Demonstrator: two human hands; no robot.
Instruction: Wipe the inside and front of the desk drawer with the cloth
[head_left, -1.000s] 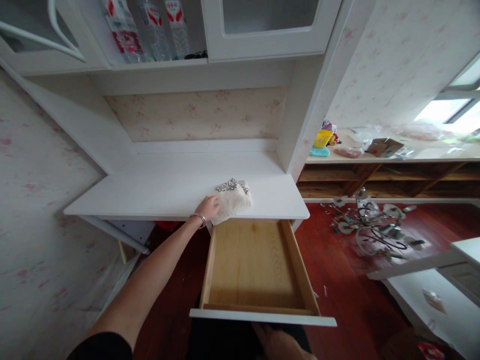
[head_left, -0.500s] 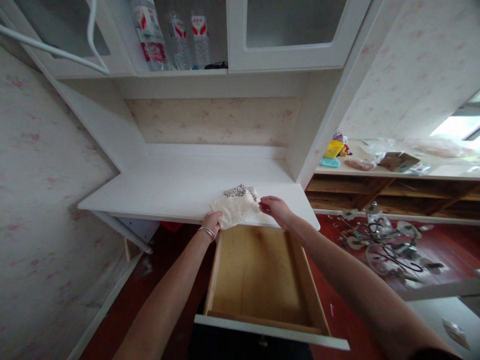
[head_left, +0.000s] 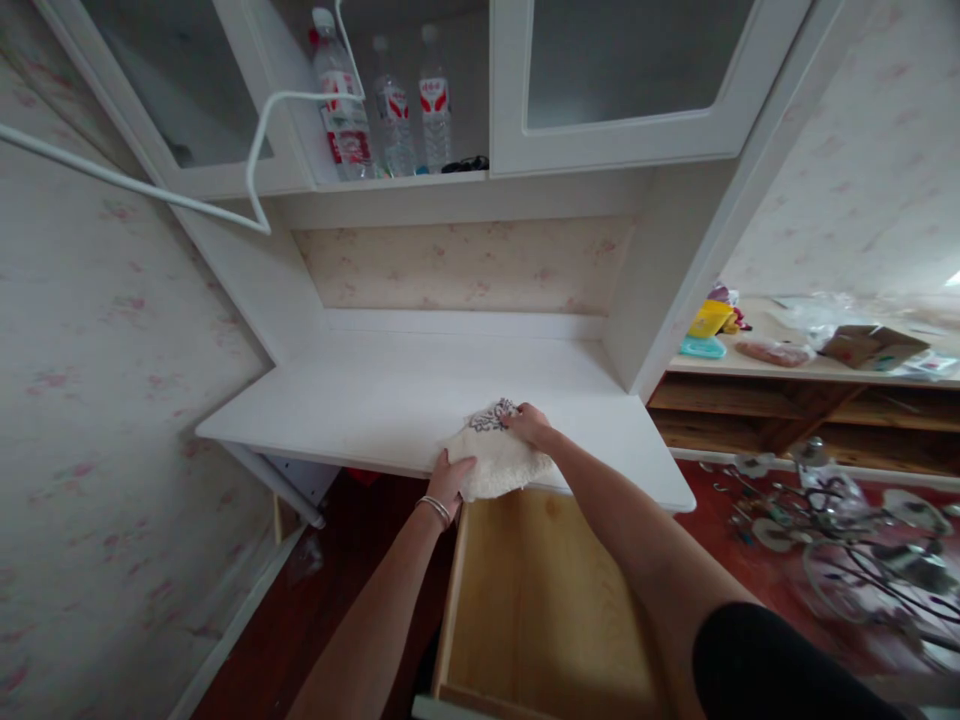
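White wooden cupboard with framed glass doors [head_left: 622,140] is hanging over the long white counter [head_left: 390,390]. Pale bare-wood drawer [head_left: 555,600] is standing pulled out below the counter's near edge, right of its middle. Cream cloth with a dark scroll pattern [head_left: 499,462] is lying at that near edge, its front part hanging slightly over, above the drawer's back. Left hand [head_left: 450,480] is gripping the cloth's left side at the edge, thumb on top. Right hand [head_left: 531,425] is resting bent fingers on the patterned part, farther from the edge; cannot tell if it is pinching fabric. Thin silver-coloured bracelets [head_left: 436,508] are circling the left wrist.
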